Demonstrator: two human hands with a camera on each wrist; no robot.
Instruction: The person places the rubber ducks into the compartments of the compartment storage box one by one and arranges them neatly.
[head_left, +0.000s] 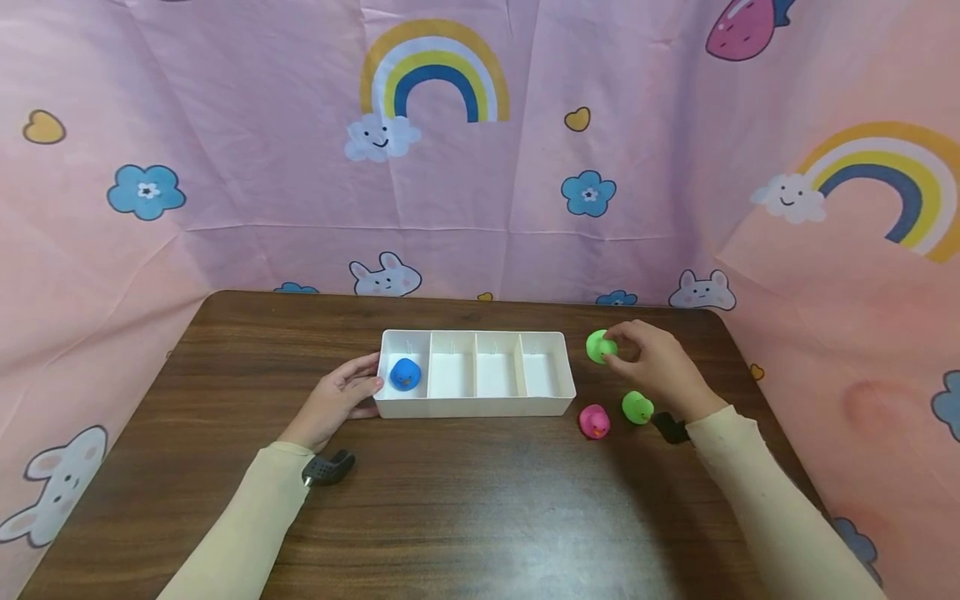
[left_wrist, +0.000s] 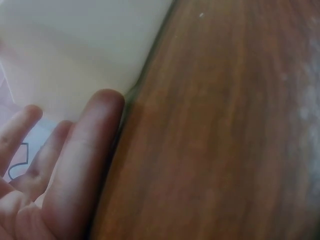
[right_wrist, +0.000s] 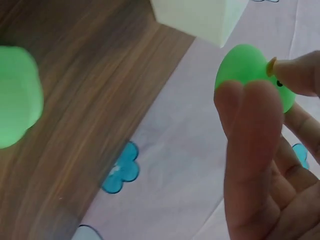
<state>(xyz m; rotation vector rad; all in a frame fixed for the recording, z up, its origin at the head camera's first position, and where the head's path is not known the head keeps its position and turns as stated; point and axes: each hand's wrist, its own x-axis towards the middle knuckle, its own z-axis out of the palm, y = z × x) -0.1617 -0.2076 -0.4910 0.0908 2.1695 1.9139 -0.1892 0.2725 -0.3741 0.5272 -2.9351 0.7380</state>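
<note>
A white divided tray (head_left: 472, 407) lies on the table, and a blue toy duck (head_left: 405, 374) sits in its leftmost compartment. Fairly straight fingers of my left hand (head_left: 335, 400) rest against the tray's left end; in the left wrist view, a fingertip (left_wrist: 107, 100) meets its lower edge. My right hand (head_left: 660, 367) pinches a light-green toy duck (head_left: 597, 347) between thumb and fingers, right of the tray. The orange beak and one eye of this duck (right_wrist: 242, 65) show in the right wrist view. Below that hand are another green duck (head_left: 637, 407) and a pink duck (head_left: 594, 422).
The other three compartments (head_left: 453, 371) of the tray have bare floors. The brown wooden table (head_left: 450, 500) ends at a patterned cloth (head_left: 465, 192) behind and at the sides. Each wrist carries a black strap mount (head_left: 327, 468).
</note>
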